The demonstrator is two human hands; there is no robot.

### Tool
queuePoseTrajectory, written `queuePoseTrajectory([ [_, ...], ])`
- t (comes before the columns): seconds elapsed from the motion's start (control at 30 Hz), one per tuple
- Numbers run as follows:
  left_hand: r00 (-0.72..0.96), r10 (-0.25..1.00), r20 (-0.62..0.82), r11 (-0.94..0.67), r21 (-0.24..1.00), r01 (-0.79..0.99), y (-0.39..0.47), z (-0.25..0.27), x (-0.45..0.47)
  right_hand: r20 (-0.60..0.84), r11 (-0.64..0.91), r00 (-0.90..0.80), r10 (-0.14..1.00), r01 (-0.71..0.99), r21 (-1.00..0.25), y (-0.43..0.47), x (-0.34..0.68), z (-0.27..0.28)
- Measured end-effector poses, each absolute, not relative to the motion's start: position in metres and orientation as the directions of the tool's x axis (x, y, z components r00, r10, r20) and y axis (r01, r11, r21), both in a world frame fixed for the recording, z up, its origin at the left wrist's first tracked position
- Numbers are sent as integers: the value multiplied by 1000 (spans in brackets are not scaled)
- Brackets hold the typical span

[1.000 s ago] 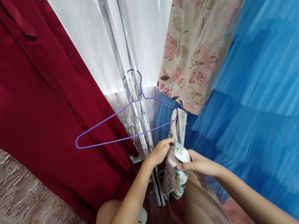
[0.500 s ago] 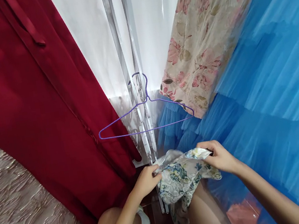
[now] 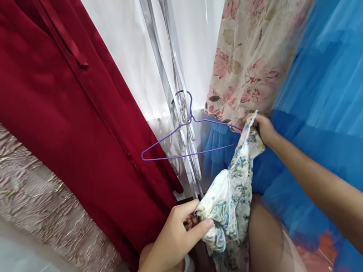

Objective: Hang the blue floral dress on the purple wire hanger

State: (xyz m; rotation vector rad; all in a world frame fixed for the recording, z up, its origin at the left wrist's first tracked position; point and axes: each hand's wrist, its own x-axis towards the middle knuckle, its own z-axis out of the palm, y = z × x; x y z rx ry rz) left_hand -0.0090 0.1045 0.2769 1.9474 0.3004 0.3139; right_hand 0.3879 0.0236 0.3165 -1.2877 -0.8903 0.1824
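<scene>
A white floral garment [image 3: 243, 176] with blue, green and yellow print is stretched between my two hands. My left hand [image 3: 177, 228] pinches its lower left edge with thumb and fingers. Higher up, my right hand [image 3: 265, 128] grips another part of it at the right end of a purple wire hanger [image 3: 171, 157]. Cloth covers that end of the hanger, so whether it sits inside the garment I cannot tell. The hanger's hook is up by white straps [image 3: 175, 63]. Lower cloth hangs down between my legs.
Dark red fabric [image 3: 81, 138] and a textured pinkish garment [image 3: 35, 191] hang on the left. A white cloth [image 3: 121, 39] is behind the straps. Beige floral fabric [image 3: 249, 42] and blue tulle [image 3: 340, 97] hang on the right. My legs are below.
My right hand has lifted its part of the garment up and right to the hanger's end. My left hand stays low, holding the other edge. The view has shifted left.
</scene>
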Motion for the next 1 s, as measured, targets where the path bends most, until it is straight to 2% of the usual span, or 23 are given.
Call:
queuePoseTrajectory([
  [0.17, 853, 474, 219, -432, 902, 9, 120, 283, -9, 302, 213, 530, 792, 224, -951, 52, 379, 349],
  [0.27, 795, 535, 284, -571, 816, 93, 146, 276, -22, 157, 115, 394, 906, 128, -985, 56, 366, 353],
  [0.33, 751, 579, 319, -649, 737, 187, 167, 270, -32, 104, 82, 325, 940, 80, -993, 54, 357, 351],
  [0.47, 742, 634, 219, -603, 741, 297, 205, 255, -45, 64, 66, 274, 960, 1, -998, 48, 346, 347],
  [0.63, 834, 549, 52, -523, 800, 294, 220, 234, -35, 14, 33, 274, 962, -63, -997, 41, 339, 348],
  [0.73, 834, 552, -2, -512, 788, 341, 224, 224, -27, -23, -1, 277, 961, -81, -997, 39, 339, 351],
  [0.8, 802, 598, 14, -544, 742, 393, 232, 222, -24, -42, -17, 262, 964, -95, -995, 40, 339, 353],
  [0.93, 712, 681, 171, -642, 607, 468, 261, 238, -22, -52, -23, 226, 973, -129, -991, 43, 337, 352],
  [1.0, 667, 707, 234, -649, 589, 481, 279, 255, -19, -63, -31, 223, 973, -141, -990, 45, 335, 351],
])
